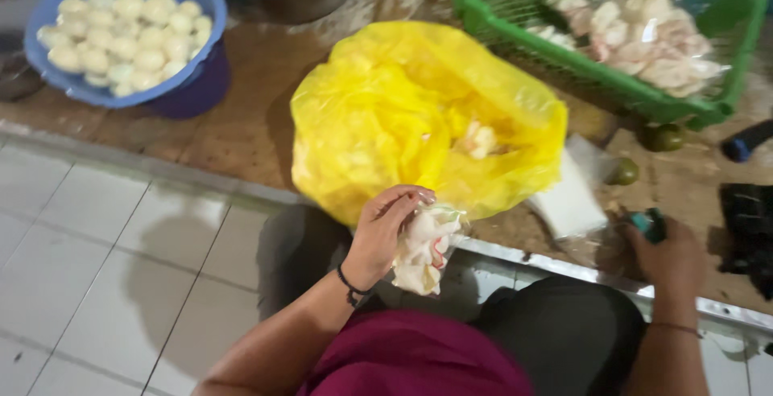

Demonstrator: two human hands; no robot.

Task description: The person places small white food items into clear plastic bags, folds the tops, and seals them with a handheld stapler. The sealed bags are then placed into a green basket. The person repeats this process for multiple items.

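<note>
Fingers of the left hand [385, 233] are pinching a limp, pale, crumpled plastic pouch [424, 249], hanging at six o'clock below the glossy yellow bag [386, 114]. At three o'clock, the right hand [668, 257] is closing around a small teal object [649, 224].

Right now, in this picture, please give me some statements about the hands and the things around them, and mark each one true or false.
1. The left hand holds a small clear bag of pale pieces. True.
2. The blue bowl is filled with green fruits. False: it holds pale round balls.
3. The right hand grips a small teal object. True.
4. The crate is red. False: it is green.
5. The yellow bag lies between the bowl and the crate. True.
</note>
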